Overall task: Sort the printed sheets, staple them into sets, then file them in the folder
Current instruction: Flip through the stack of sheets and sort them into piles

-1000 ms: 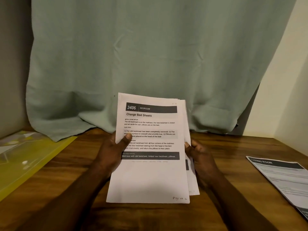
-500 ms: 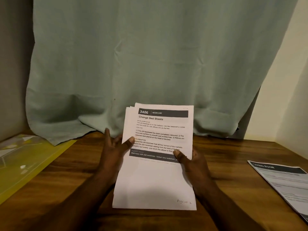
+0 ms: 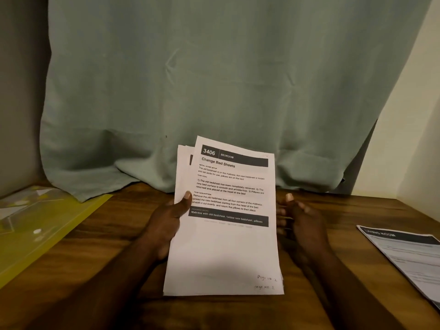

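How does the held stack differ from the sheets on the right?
The stack is headed Bedroom; the right sheets read Living Room. The stack is tilted up, gripped by the left hand; the right sheets lie flat on the table, untouched. Both are white printed pages with a dark header bar.

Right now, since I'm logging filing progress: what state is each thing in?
stack of sheets: held up, top sheet skewed.
left hand: grips the stack, thumb on front.
right hand: open beside the stack.
yellow folder: lies flat, left.
Living Room sheets: lie flat, right.
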